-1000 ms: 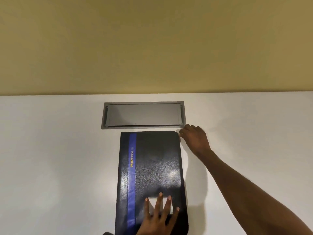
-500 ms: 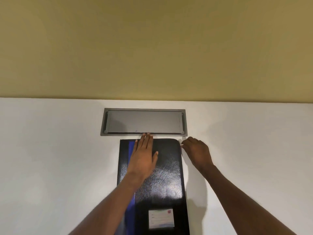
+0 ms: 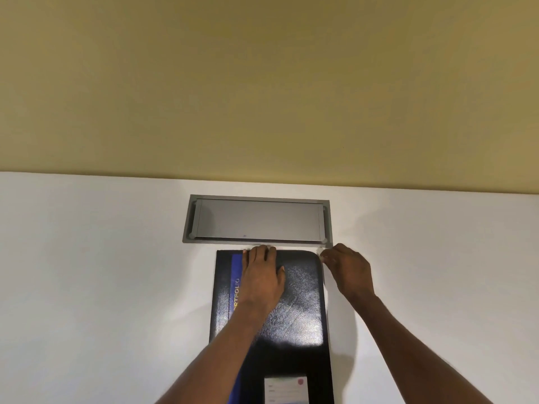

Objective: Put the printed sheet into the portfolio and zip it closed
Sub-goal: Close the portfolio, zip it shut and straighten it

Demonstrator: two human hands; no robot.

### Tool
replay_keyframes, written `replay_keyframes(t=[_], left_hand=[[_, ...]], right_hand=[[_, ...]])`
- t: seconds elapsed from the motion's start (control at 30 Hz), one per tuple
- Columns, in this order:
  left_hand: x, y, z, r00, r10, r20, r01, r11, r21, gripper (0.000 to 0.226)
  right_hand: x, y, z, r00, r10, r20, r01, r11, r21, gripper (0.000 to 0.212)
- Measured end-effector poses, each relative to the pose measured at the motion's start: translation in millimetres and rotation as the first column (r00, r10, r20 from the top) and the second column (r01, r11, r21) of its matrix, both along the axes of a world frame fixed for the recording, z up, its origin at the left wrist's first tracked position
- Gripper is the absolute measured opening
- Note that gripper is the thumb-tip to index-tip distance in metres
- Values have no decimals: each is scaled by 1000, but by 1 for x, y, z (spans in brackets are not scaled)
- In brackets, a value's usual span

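Since a moment ago, the left hand (image 3: 264, 279) has slid a bit further up to the top edge, and the right hand (image 3: 347, 269) has hardly moved.

On the white table (image 3: 102, 287), the black portfolio (image 3: 297, 301) lies flat and shut, just below the grey hatch (image 3: 258, 220). Its long side runs away from the person, and its blue stripe (image 3: 235, 269) is on the left. The left hand is spread flat, pressing on the cover and holding nothing. The right hand is curled at the top right corner, pinching something small, likely the zip pull, but I cannot tell. The sheet is out of sight. The cover looks stiff, shiny and a bit slippery, so it is best held down flat while the corner is pulled.
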State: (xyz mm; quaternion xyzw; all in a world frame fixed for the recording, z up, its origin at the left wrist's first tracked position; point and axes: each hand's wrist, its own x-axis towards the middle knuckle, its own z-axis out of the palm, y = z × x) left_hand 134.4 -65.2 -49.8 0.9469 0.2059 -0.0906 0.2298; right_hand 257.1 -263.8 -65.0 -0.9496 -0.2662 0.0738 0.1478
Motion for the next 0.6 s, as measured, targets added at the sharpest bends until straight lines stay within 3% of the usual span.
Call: replay_keyframes(t=[0.2, 0.37, 0.6], left_hand=[[4, -4, -4, 999, 31, 14, -31, 1000, -1, 50], [4, -9, -9, 998, 38, 45, -41, 998, 51, 46], [7, -10, -10, 994, 36, 107, -44, 996, 76, 42]], right_hand=[[36, 26, 4, 981, 151, -120, -149, 988, 24, 10], [57, 63, 16, 915, 397, -69, -403, 904, -144, 3], [59, 108, 23, 828, 556, -76, -556, 793, -249, 22]])
